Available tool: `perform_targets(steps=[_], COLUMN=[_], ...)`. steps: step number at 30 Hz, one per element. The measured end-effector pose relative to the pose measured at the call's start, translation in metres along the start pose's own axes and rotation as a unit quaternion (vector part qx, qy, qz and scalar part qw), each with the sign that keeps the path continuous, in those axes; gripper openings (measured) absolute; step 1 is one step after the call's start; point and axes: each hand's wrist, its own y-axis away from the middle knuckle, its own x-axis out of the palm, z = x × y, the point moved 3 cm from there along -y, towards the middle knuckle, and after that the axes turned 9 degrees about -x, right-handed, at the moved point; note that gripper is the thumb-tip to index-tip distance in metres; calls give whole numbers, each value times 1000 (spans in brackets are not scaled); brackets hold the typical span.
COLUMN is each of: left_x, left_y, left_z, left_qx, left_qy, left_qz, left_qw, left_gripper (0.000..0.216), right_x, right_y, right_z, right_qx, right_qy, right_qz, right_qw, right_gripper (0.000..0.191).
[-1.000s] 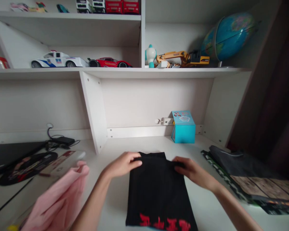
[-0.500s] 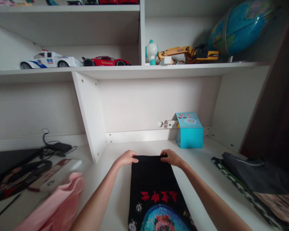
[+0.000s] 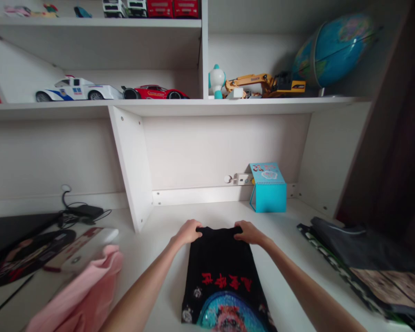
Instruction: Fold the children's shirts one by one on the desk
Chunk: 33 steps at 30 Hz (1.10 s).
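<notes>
A folded black shirt (image 3: 221, 251) lies lengthwise on the white desk, with red lettering and a shiny blue round print near its close end. My left hand (image 3: 189, 232) pinches its far left corner between thumb and fingers. At the far right corner my right hand (image 3: 249, 232) has the same kind of pinch. The far edge between the two hands dips slightly. The shirt's near end runs to the bottom of the view, partly cut off.
A blue desk calendar (image 3: 270, 196) stands behind my right hand. Folded dark clothes (image 3: 370, 263) lie at right. To the left are a pink cloth (image 3: 86, 290), a black adapter with cables (image 3: 86, 211) and a white upright panel (image 3: 129, 170). Toy cars and a globe (image 3: 335, 50) fill shelves above.
Both hands have come slightly closer to me with the shirt's far edge, which now sags a little. The view has tilted up and shifted slightly right.
</notes>
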Motion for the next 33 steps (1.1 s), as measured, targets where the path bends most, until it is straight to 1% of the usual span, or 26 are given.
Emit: perform_targets(steps=[1, 3, 5, 7, 8, 9, 10, 11, 13, 14, 15, 16, 17, 18, 19, 21, 23, 24, 26, 27, 29, 31, 33], left_x=[-9, -34, -65, -92, -102, -109, -112, -111, -99, -89, -79, -68, -57, -46, -34, -8, 20, 33, 54, 60, 62, 56, 47], left_y=[2, 10, 23, 41, 51, 60, 68, 75, 83, 86, 89, 92, 96, 101, 108, 127, 147, 156, 167, 168, 164, 152, 136], left_z=[-8, -29, -52, -75, -84, -90, -93, -93, -84, -77, -71, -67, -67, -71, -81, -108, -135, -146, -155, -154, -144, -125, -103], left_qx=[20, 67, 119, 169, 191, 209, 221, 225, 201, 171, 134, 101, 80, 79, 99, 174, 239, 258, 263, 253, 217, 173, 126], left_qy=[18, 75, 141, 177, 184, 184, 178, 165, 121, 87, 46, 6, -29, -53, -63, -50, -39, -44, -67, -78, -97, -116, -140], left_qz=[-22, -92, -174, -228, -242, -243, -229, -200, -115, -71, -38, -16, -3, 5, 14, 47, 100, 127, 160, 160, 137, 94, 52], left_qw=[999, 991, 967, 942, 933, 929, 931, 939, 965, 979, 989, 995, 996, 995, 993, 982, 965, 957, 949, 951, 962, 973, 981], left_gripper=[21, 24, 24, 23, 22, 20, 18, 17, 21, 28, 36, 43, 48, 49, 46, 40, 39, 39, 39, 37, 29, 22, 23], right_x=[-16, -56, -97, -130, -140, -145, -146, -142, -126, -117, -108, -102, -96, -91, -86, -72, -52, -42, -23, -16, -6, -4, -7], right_y=[4, 15, 33, 59, 74, 90, 106, 121, 144, 153, 159, 162, 163, 160, 155, 143, 133, 131, 133, 137, 149, 165, 181], right_z=[6, 19, 37, 60, 73, 87, 100, 111, 125, 128, 127, 123, 114, 103, 88, 55, 23, 11, -5, -8, -3, 15, 39], right_qx=[-5, -10, -11, -41, -69, -100, -130, -155, -180, -183, -183, -180, -171, -161, -145, -107, -74, -65, -57, -53, -44, -40, -39], right_qy=[2, 6, 13, 25, 31, 38, 41, 38, 8, -16, -42, -65, -82, -90, -88, -61, -31, -21, -8, 0, 19, 38, 41], right_qz=[-24, -86, -157, -240, -275, -296, -298, -272, -155, -93, -42, -8, 5, 0, -12, -33, -30, -23, -15, -19, -35, -49, -47], right_qw=[1000, 996, 987, 970, 959, 949, 945, 949, 971, 979, 981, 982, 982, 983, 985, 992, 996, 997, 998, 998, 998, 997, 997], right_gripper=[12, 11, 16, 20, 19, 18, 17, 18, 21, 25, 27, 27, 26, 26, 26, 29, 31, 32, 34, 35, 37, 36, 32])
